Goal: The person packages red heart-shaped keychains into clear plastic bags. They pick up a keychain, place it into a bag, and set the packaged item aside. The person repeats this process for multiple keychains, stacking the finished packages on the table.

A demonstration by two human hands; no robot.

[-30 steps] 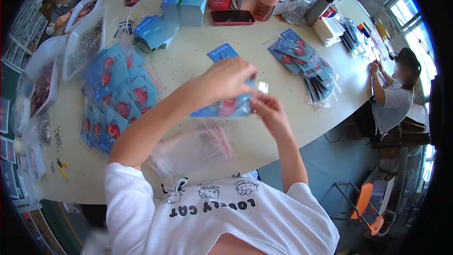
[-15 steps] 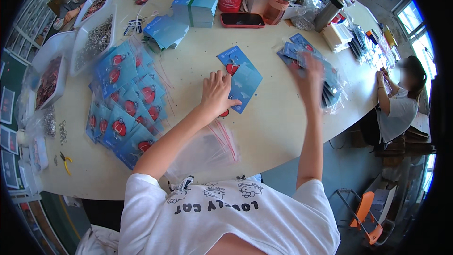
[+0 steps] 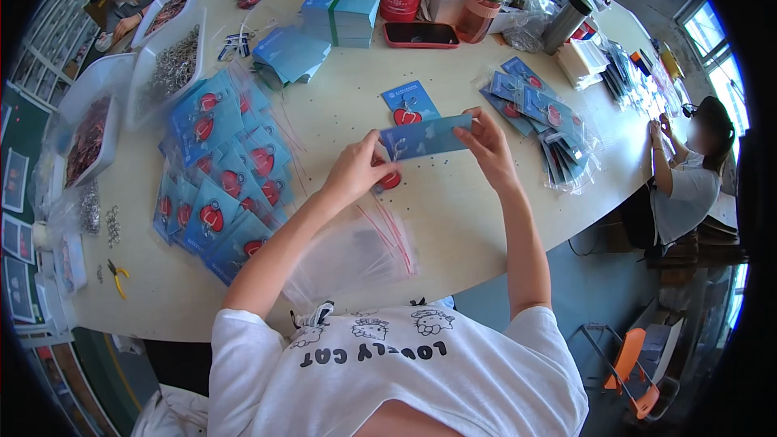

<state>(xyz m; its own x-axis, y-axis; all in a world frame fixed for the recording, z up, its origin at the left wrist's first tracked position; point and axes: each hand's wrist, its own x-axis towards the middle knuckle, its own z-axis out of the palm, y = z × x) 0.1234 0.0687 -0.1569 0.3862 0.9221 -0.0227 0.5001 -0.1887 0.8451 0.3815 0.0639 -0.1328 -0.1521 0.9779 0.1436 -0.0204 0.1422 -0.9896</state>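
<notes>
Between my two hands a blue backing card (image 3: 429,138) is held up lengthwise over the table. My left hand (image 3: 354,168) pinches its left end and my right hand (image 3: 490,148) grips its right end. A small silvery shape shows near the left end; I cannot make out whether it is printed or metal. Beneath my left fingers a red charm (image 3: 390,181) is partly hidden. Just beyond the held card, another blue card with a red keychain (image 3: 407,115) lies on the table. Clear plastic bags (image 3: 348,255) with red seal strips lie near my body.
Carded red keychains (image 3: 231,182) are heaped at left, bagged ones (image 3: 558,125) at right. White bins (image 3: 166,65) hold metal parts and red pieces. Blue card stacks (image 3: 340,12), a phone (image 3: 421,35) and a bottle (image 3: 481,6) stand behind. Pliers (image 3: 118,279) lie front left. Other people sit around the table.
My right hand has come left from the bagged pile and now grips the blue card. The card has risen off the table in both hands, uncovering more of the keychain card behind it.
</notes>
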